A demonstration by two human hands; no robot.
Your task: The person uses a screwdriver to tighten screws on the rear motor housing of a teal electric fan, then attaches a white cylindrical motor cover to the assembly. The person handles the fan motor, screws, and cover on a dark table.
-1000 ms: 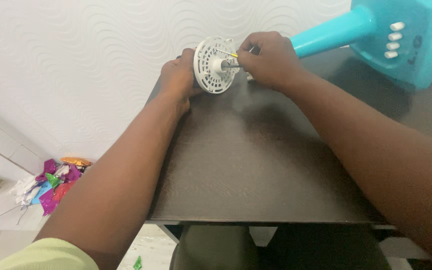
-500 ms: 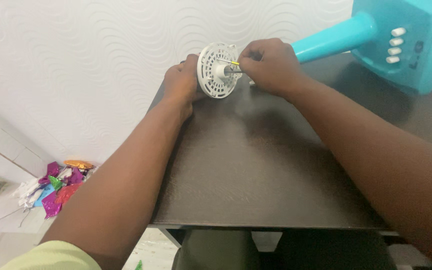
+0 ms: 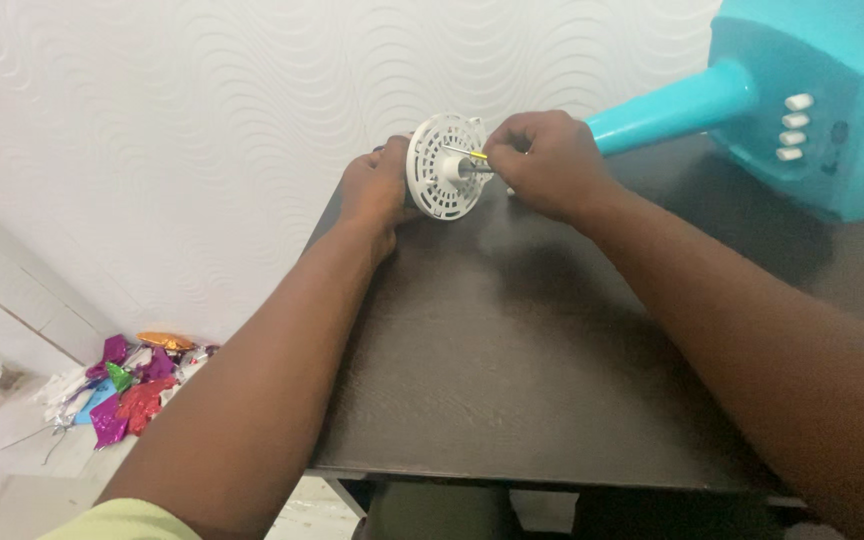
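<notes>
Two hands meet at the far edge of the dark table (image 3: pixel 512 380), close to the white wall (image 3: pixel 202 120) with its wavy relief. Our left hand (image 3: pixel 377 190) is closed around the back of a white slotted disc (image 3: pixel 442 165), which stands upright on its edge with its flat face turned to the right; we cannot see how the fingers grip behind it. Our right hand (image 3: pixel 550 165) is curled into a loose fist and pinches a thin tool with a yellow part (image 3: pixel 472 155), whose tip points at the white hub in the middle of the disc.

We judge that the tip can slip off the hub if the right hand pushes at an angle, because the disc seems to be supported only by the left hand and perhaps its rim on the table. The disc stands very near the table edge by the wall, so if it slips from the hand it could roll off there. The slots look thin, and too much force could crack them.

Several things are hard to see. The right hand covers the tool handle, so we cannot tell what kind of tool it is. The tip and the hub are too small to tell if they touch. The turquoise fan body (image 3: pixel 802 100) with white buttons is cut off at the top right corner. On the floor at lower left lies a pile of shiny coloured foil (image 3: pixel 132 385), partly blurred.
</notes>
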